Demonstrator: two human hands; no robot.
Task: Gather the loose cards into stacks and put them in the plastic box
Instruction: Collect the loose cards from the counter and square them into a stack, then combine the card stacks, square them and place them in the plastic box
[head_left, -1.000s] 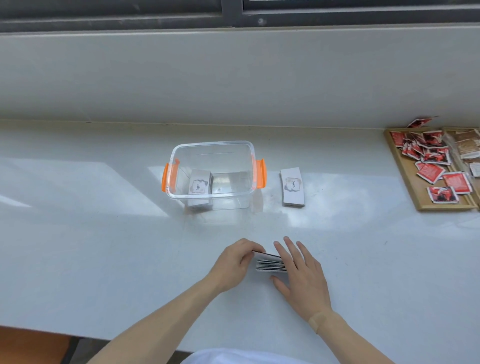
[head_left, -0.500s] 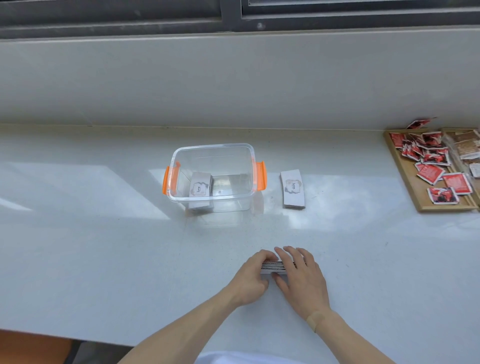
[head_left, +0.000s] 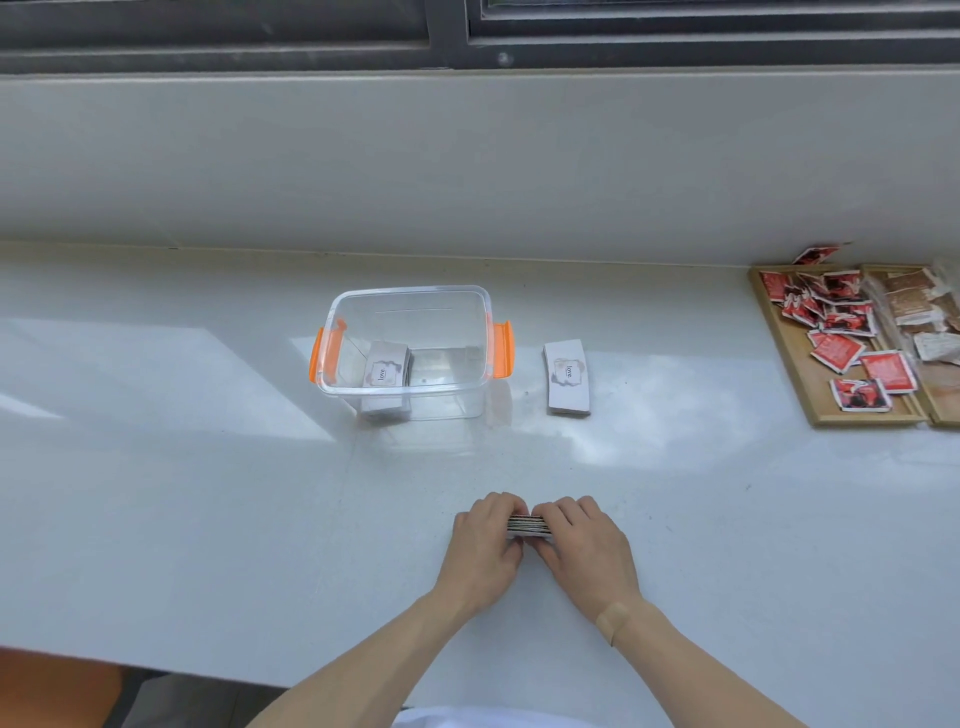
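Left hand (head_left: 485, 545) and right hand (head_left: 584, 545) were curled around a stack of cards (head_left: 527, 525) on the white counter (head_left: 208, 493), fingers pinching it from both sides. Plastic box (head_left: 410, 353) with orange clips sat farther back, one card stack (head_left: 385, 371) inside at its left. Another stack (head_left: 567, 376) lay just right of the box. Wooden tray (head_left: 810, 384) of red packets at far right.

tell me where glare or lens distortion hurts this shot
Head view: sunlight patches wash out the glossy white counter beside the clear plastic box with orange latches; the wide lens bows the window ledge; both hands' fingers hide most of the squared card stack.
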